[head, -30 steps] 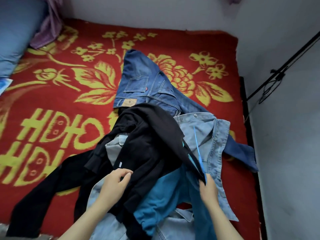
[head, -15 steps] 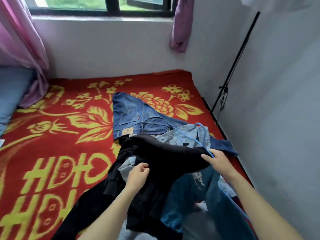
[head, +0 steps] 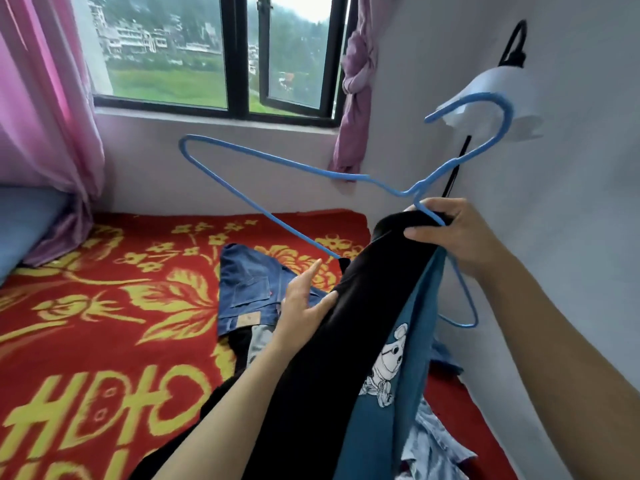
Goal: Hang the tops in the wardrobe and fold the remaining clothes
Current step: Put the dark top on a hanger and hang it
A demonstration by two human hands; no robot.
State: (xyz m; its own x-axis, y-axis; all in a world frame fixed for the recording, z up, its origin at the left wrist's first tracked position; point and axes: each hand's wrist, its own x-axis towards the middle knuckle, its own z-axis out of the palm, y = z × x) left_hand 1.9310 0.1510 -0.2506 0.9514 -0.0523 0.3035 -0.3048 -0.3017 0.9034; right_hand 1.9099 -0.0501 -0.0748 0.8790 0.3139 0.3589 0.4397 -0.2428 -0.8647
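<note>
My right hand (head: 457, 233) grips the top of a black garment (head: 346, 334) together with a blue wire hanger (head: 277, 164), raised above the bed. A teal top (head: 398, 362) with a white cartoon print hangs in the same bundle. My left hand (head: 304, 303) rests against the black fabric's left side, index finger straight, thumb on the cloth. Blue jeans (head: 246, 292) lie flat on the red blanket (head: 104, 323). A light denim shirt (head: 433, 448) lies crumpled at the lower right.
A white wall runs close on the right, with a white lamp (head: 491, 102) on a black bracket. A window (head: 221, 53) with pink curtains (head: 41, 109) is straight ahead. A blue pillow (head: 24, 226) sits at the left edge.
The right hand has lifted the hanger and the black and teal clothes up off the pile. The view has tilted up to the window. The left hand has shifted to the fabric's side.
</note>
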